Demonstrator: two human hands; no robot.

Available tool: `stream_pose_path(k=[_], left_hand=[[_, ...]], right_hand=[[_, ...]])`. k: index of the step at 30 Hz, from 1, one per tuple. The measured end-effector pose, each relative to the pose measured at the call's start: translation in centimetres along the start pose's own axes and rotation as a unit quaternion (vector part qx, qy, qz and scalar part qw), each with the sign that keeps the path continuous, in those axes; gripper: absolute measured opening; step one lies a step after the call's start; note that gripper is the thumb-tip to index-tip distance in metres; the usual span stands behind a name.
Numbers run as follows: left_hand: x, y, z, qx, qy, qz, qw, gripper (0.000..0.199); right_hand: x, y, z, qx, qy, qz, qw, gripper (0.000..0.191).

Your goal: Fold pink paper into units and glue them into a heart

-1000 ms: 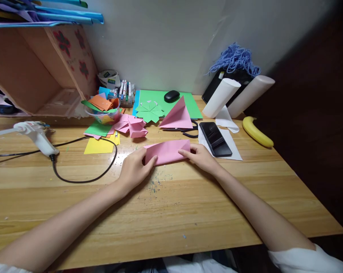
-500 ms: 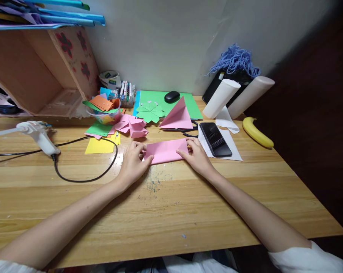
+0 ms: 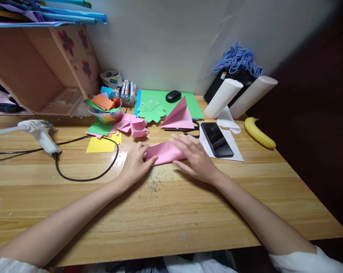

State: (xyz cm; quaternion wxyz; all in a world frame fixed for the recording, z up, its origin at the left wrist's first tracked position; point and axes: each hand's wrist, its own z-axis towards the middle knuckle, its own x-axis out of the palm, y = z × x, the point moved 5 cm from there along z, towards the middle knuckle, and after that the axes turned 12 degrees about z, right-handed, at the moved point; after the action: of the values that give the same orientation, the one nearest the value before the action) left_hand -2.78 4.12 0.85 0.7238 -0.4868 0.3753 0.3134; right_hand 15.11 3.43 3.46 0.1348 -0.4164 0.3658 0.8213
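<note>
Just beyond the hands, scissors (image 3: 192, 131) lie partly under a standing pink folded triangle (image 3: 179, 115), with a crumpled-looking pink folded piece (image 3: 132, 125) to its left and a black phone (image 3: 217, 139) on white paper (image 3: 234, 146) to its right. The pink sheet (image 3: 164, 152), folded into a long narrow strip, lies on the wooden table (image 3: 160, 212) between the hands. The left hand (image 3: 136, 161) pinches its left end between thumb and fingers; the right hand (image 3: 194, 157), blurred, is spread over its right end, and whether it grips is unclear.
</note>
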Motion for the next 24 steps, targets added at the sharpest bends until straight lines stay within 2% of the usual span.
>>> stream_pose_path(k=[2, 3, 5, 9, 14, 19, 24], left_hand=[[0.0, 0.0, 0.0, 0.003, -0.005, 0.013, 1.000, 0.016], [0.0, 0.0, 0.0, 0.003, -0.008, 0.020, 1.000, 0.015], [0.0, 0.0, 0.0, 0.002, -0.012, 0.033, 0.999, 0.015], [-0.1, -0.1, 0.0, 0.005, -0.011, 0.046, 0.999, 0.017], [-0.2, -0.2, 0.0, 0.007, -0.014, 0.044, 0.999, 0.017], [-0.1, -0.1, 0.0, 0.002, -0.007, 0.043, 0.999, 0.018], [-0.1, -0.1, 0.0, 0.003, -0.005, 0.042, 0.999, 0.020]], right_hand=[[1.0, 0.4, -0.1, -0.037, 0.099, -0.008, 0.994, 0.055], [1.3, 0.2, -0.2, -0.037, 0.125, -0.006, 0.991, 0.055], [1.6, -0.6, -0.2, -0.016, 0.136, 0.004, 0.991, 0.052], [1.3, -1.8, -0.2, 0.018, 0.094, 0.018, 0.995, 0.042], [1.4, -1.6, -0.2, -0.006, 0.100, 0.045, 0.994, 0.033], [0.4, -2.8, -0.2, 0.030, 0.008, 0.102, 0.994, 0.019], [0.0, -2.7, -0.1, 0.037, -0.002, 0.157, 0.987, 0.007]])
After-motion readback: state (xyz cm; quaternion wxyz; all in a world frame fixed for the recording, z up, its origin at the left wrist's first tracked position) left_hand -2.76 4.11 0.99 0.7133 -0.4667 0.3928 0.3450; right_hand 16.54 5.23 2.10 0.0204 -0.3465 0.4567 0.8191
